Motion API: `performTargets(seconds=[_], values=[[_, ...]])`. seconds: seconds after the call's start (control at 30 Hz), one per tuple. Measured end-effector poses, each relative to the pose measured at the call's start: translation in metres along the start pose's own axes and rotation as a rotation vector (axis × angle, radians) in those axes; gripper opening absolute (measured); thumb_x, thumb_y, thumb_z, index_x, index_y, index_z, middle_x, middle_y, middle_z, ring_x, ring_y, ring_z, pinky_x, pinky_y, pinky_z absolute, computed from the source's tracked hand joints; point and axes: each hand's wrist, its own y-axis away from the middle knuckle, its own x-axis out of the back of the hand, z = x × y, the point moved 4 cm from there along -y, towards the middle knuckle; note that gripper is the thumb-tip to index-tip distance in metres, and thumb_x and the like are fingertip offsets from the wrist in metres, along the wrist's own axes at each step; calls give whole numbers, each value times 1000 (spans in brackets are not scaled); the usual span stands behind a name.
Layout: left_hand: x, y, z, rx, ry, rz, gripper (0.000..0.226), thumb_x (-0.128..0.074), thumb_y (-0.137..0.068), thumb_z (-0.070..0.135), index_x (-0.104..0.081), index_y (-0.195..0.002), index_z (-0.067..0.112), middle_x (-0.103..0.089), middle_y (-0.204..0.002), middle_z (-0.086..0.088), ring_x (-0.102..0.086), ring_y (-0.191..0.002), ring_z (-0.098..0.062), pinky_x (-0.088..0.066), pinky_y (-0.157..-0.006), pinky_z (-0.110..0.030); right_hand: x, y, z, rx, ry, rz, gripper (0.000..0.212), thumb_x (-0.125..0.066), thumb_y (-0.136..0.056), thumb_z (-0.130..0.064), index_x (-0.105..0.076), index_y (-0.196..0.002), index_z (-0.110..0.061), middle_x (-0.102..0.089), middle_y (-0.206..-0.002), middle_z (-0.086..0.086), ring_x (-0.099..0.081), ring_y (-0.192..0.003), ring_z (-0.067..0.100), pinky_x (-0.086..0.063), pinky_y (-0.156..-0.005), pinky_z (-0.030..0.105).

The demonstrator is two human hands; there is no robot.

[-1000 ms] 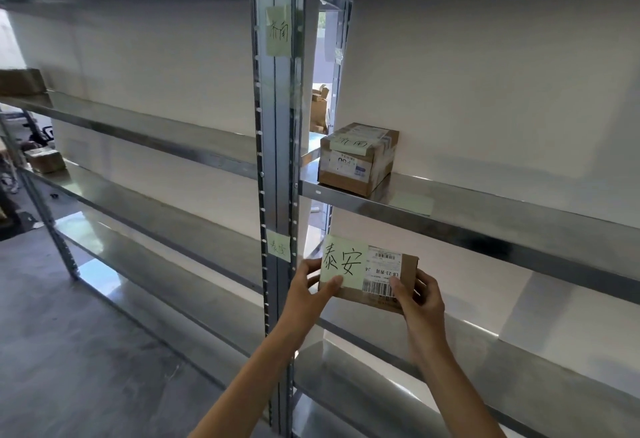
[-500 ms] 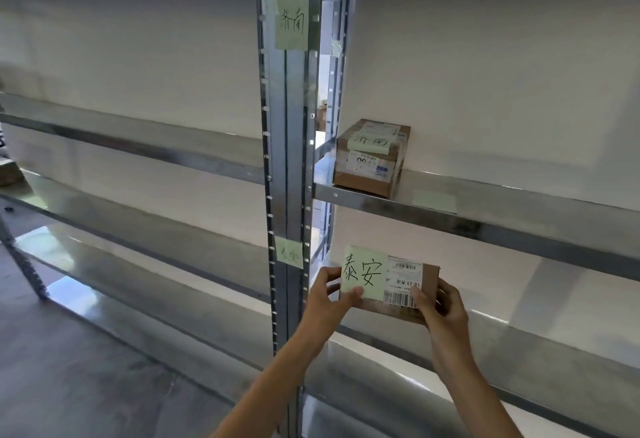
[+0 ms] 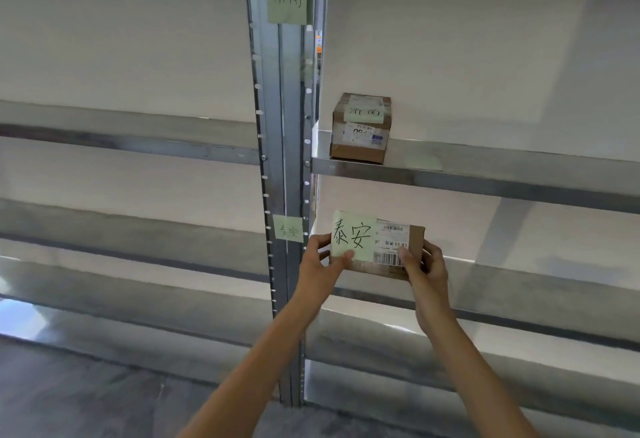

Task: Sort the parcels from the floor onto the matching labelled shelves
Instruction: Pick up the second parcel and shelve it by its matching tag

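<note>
I hold a flat brown parcel (image 3: 377, 247) between both hands, my left hand (image 3: 320, 261) closed on its left end and my right hand (image 3: 424, 264) closed on its right end. It has a green note (image 3: 351, 235) with black handwriting and a white barcode label (image 3: 391, 245). It is just above the shelf (image 3: 519, 285), beside the post (image 3: 277, 160).
</note>
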Motion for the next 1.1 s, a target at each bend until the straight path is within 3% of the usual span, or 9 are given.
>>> performTargets(seconds=[0.17, 0.37, 0.57, 0.77, 0.9, 1.1], values=[[6, 19, -5, -17, 11, -27, 39, -67, -84, 19, -45, -116, 17, -58, -116, 5, -54, -116, -19, -50, -99, -37, 5, 20, 0, 18, 4, 11, 42, -67, -84, -25, -47, -121, -21, -62, -115, -1, -62, -104, 14, -55, -70, 15], [7, 35, 1, -21, 38, -20, 36, -67, -84, 19, -44, -112, 21, -56, -112, 10, -54, -116, -18, -50, -94, -29, 7, 30, -8, 2, 10, -13, 41, -66, -84, -27, -45, -119, -26, -60, -108, -9, -62, -97, 9, -54, -61, 10], [6, 43, 3, -16, 28, -13, 36, -68, -84, 20, -44, -110, 23, -55, -110, 11, -53, -114, -16, -49, -97, -33, 10, 36, -9, -3, 29, -29, 39, -65, -84, -27, -43, -117, -28, -60, -105, -13, -62, -94, 8, -55, -62, 12], [1, 43, -3, 12, 11, -8, 37, -67, -84, 21, -43, -112, 22, -55, -113, 8, -53, -117, -19, -49, -99, -41, 17, 37, -4, -12, 51, 4, 39, -65, -86, -26, -43, -118, -25, -59, -109, -5, -60, -96, 7, -54, -62, 11], [2, 35, -4, 6, 12, -15, 36, -67, -84, 20, -44, -112, 21, -55, -113, 7, -53, -117, -19, -48, -100, -41, 14, 33, 2, -29, 56, 15, 42, -64, -86, -27, -43, -122, -22, -58, -115, -1, -61, -101, 15, -53, -72, 16], [2, 18, -13, 29, 12, -23, 33, -65, -86, 21, -43, -110, 23, -54, -112, 9, -52, -112, -16, -48, -94, -31, 4, 19, 9, -60, 78, 48, 39, -65, -85, -29, -43, -117, -24, -57, -112, -3, -60, -89, 5, -52, -68, 13]])
